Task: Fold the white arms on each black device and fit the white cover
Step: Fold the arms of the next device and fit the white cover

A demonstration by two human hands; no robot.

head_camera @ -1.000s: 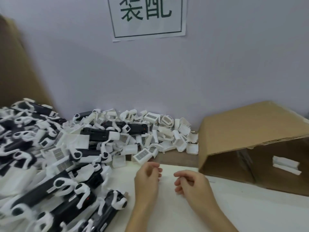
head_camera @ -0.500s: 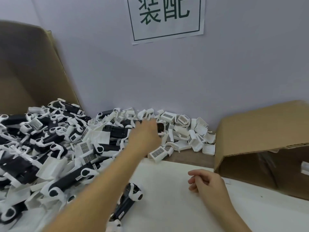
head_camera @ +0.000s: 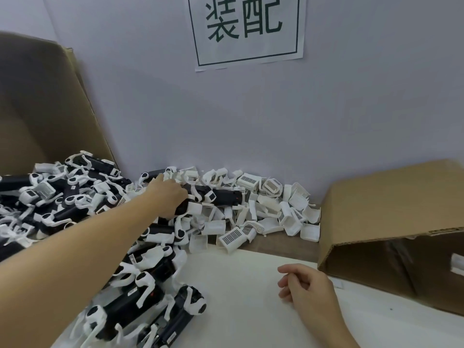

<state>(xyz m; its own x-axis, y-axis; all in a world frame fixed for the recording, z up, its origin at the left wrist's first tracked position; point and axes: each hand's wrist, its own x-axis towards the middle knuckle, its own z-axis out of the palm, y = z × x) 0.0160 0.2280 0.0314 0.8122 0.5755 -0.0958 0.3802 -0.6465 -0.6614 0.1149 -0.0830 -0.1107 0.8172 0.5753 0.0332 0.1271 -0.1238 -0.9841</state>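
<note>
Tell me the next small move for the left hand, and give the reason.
Probably lift that black device out of the pile toward the bare table. The left hand lies on its near end at the back of the heap, fingers apparently closing round it, while the right hand rests idle, loosely curled, holding nothing.

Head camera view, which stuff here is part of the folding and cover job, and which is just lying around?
Job:
black devices with white arms
loose white covers
left hand, gripping one black device
right hand, idle

Lying about:
cardboard box
wall sign
</note>
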